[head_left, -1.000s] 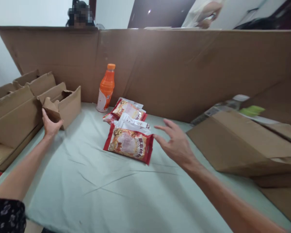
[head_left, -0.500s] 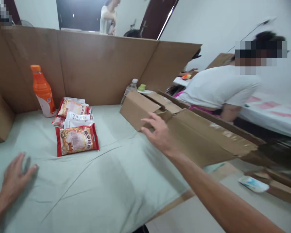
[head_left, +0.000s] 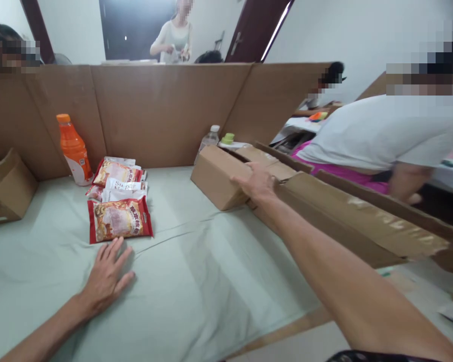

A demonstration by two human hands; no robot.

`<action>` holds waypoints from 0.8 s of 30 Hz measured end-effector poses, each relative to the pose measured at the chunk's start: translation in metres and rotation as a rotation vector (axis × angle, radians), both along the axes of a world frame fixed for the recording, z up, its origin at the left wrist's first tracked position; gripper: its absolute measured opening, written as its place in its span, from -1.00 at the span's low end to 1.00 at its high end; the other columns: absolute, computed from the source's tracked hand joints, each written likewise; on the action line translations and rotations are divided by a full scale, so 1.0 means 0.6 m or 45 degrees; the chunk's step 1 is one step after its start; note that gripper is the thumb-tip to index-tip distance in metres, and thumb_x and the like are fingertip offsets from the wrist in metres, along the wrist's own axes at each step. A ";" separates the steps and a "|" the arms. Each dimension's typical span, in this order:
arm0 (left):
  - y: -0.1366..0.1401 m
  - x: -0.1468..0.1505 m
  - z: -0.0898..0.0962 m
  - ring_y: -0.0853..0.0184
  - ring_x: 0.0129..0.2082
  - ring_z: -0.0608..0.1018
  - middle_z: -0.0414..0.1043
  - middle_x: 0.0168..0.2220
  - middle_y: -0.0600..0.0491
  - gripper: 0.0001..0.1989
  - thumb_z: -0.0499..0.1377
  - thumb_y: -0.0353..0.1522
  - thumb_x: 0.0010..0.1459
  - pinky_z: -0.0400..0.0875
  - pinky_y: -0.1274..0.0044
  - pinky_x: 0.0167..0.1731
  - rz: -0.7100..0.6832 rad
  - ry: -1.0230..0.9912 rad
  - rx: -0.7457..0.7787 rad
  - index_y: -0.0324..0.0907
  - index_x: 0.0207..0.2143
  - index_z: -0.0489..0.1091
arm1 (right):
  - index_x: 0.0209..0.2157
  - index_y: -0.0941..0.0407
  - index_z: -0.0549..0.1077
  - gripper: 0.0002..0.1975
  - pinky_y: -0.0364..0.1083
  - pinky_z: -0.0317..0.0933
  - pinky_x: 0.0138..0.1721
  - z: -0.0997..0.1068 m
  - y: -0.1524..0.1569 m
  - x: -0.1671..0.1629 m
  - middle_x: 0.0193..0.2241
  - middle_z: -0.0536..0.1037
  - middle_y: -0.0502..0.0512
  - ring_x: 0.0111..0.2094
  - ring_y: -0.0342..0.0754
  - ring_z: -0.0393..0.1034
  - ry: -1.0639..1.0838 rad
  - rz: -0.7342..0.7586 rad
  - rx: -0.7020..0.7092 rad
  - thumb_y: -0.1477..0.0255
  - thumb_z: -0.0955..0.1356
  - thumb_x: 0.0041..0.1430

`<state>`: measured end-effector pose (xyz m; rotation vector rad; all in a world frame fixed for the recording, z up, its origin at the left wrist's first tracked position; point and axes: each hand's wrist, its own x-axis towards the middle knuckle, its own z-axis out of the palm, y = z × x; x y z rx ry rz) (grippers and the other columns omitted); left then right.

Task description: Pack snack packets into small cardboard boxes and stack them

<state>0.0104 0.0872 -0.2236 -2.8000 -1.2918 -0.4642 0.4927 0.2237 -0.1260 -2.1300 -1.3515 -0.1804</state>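
Note:
My right hand (head_left: 257,183) reaches to a small brown cardboard box (head_left: 217,176) at the right side of the table, its fingers closed over the box's near right end. Part of that end is hidden behind the hand. My left hand (head_left: 107,276) lies open on the green cloth (head_left: 181,281), fingers spread and holding nothing. Just beyond its fingertips rests a red and yellow snack packet (head_left: 121,219). Behind that lie more packets, among them a white one (head_left: 124,191) and another red one (head_left: 117,173).
An orange bottle (head_left: 74,153) and a clear bottle (head_left: 210,139) stand by the cardboard partition (head_left: 166,110). An open box (head_left: 11,188) sits at the left. Long cardboard flaps (head_left: 347,216) line the right edge. A person in a white shirt (head_left: 377,130) leans nearby on the right.
My right hand has moved onto the cardboard box. My left hand has slid right, towards the front snack packet. The view has shifted a little.

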 end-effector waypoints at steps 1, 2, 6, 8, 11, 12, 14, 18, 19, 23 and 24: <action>0.011 0.009 0.002 -0.05 0.40 0.30 0.18 0.43 -0.25 -0.48 0.08 -0.17 0.43 0.26 0.03 0.32 0.033 -0.004 -0.041 -0.10 0.36 0.27 | 0.04 0.19 0.45 -0.51 0.18 0.28 -0.03 0.002 -0.012 0.003 -0.07 0.59 0.45 -0.04 0.31 0.48 0.032 0.025 -0.003 0.32 0.41 0.06; 0.020 0.016 0.003 -0.06 0.40 0.30 0.18 0.43 -0.27 -0.47 0.08 -0.16 0.43 0.26 0.01 0.32 0.059 -0.009 -0.074 -0.11 0.36 0.27 | 0.00 0.17 0.46 -0.53 0.16 0.28 -0.03 0.005 -0.029 0.004 -0.08 0.59 0.42 -0.05 0.29 0.48 0.065 0.047 -0.011 0.32 0.42 0.04; 0.026 0.025 0.001 -0.11 0.40 0.29 0.15 0.42 -0.33 -0.47 0.05 -0.15 0.45 0.24 -0.05 0.31 0.074 -0.064 -0.121 -0.17 0.36 0.26 | -0.11 0.08 0.47 -0.63 0.08 0.32 -0.14 0.015 -0.136 -0.014 -0.19 0.61 0.23 -0.19 0.19 0.50 0.082 0.223 0.002 0.26 0.43 0.02; 0.015 0.020 0.005 -0.11 0.41 0.27 0.12 0.43 -0.34 -0.45 0.05 -0.16 0.45 0.24 -0.05 0.31 0.063 -0.104 -0.133 -0.17 0.38 0.22 | -0.18 0.04 0.47 -0.71 0.06 0.34 -0.19 0.018 -0.210 -0.037 -0.24 0.61 0.17 -0.23 0.15 0.51 0.062 0.337 0.063 0.22 0.40 0.07; -0.011 0.011 0.022 -0.11 0.42 0.26 0.04 0.47 -0.30 -0.35 0.12 -0.13 0.40 0.28 -0.01 0.31 0.038 -0.174 -0.160 -0.12 0.44 0.09 | -0.23 0.01 0.47 -0.81 0.03 0.39 -0.21 0.024 -0.321 -0.077 -0.26 0.63 0.13 -0.22 0.13 0.55 0.040 0.489 0.161 0.22 0.38 0.17; -0.020 0.008 0.031 -0.12 0.42 0.25 0.01 0.48 -0.28 -0.28 0.16 -0.12 0.37 0.29 0.01 0.31 0.019 -0.222 -0.190 -0.09 0.46 0.04 | -0.23 0.00 0.47 -0.84 0.02 0.41 -0.21 0.027 -0.353 -0.091 -0.26 0.64 0.12 -0.21 0.12 0.56 0.052 0.554 0.181 0.24 0.39 0.20; -0.041 0.004 0.052 -0.15 0.44 0.21 -0.05 0.51 -0.25 -0.13 0.25 -0.07 0.29 0.28 0.01 0.32 -0.046 -0.353 -0.299 -0.01 0.50 -0.07 | -0.23 -0.01 0.46 -0.90 0.00 0.45 -0.21 0.036 -0.405 -0.119 -0.26 0.66 0.10 -0.21 0.09 0.59 0.118 0.746 0.221 0.30 0.41 0.24; -0.083 -0.008 0.089 -0.23 0.50 0.02 -0.24 0.55 -0.22 0.16 0.35 0.09 0.14 0.08 -0.09 0.39 -0.183 -0.600 -0.604 0.09 0.53 -0.30 | -0.22 0.00 0.44 -0.86 0.00 0.49 -0.15 0.052 -0.454 -0.176 -0.30 0.67 0.06 -0.21 0.03 0.63 0.363 1.317 0.250 0.55 0.38 0.30; -0.093 -0.013 0.094 -0.25 0.51 -0.02 -0.30 0.56 -0.22 0.22 0.36 0.13 0.10 0.02 -0.12 0.40 -0.196 -0.652 -0.669 0.09 0.53 -0.35 | -0.22 0.01 0.45 -0.83 0.02 0.48 -0.10 0.056 -0.458 -0.189 -0.32 0.67 0.05 -0.21 0.02 0.63 0.411 1.453 0.227 0.59 0.36 0.31; -0.129 -0.038 0.098 -0.36 0.51 -0.13 -0.40 0.57 -0.21 0.39 0.41 0.18 -0.02 -0.06 -0.17 0.38 -0.212 -0.854 -0.838 0.10 0.51 -0.51 | -0.21 0.05 0.50 -0.94 0.02 0.46 -0.02 0.072 -0.456 -0.228 -0.35 0.67 0.05 -0.11 0.00 0.62 0.501 1.816 0.011 0.46 0.37 0.40; -0.135 -0.044 0.095 -0.36 0.50 -0.13 -0.39 0.56 -0.22 0.41 0.42 0.16 -0.03 -0.05 -0.17 0.38 -0.209 -0.887 -0.858 0.10 0.51 -0.54 | -0.18 0.06 0.52 -0.89 0.01 0.46 -0.02 0.077 -0.452 -0.234 -0.34 0.67 0.07 -0.07 0.01 0.61 0.543 1.886 -0.061 0.34 0.36 0.43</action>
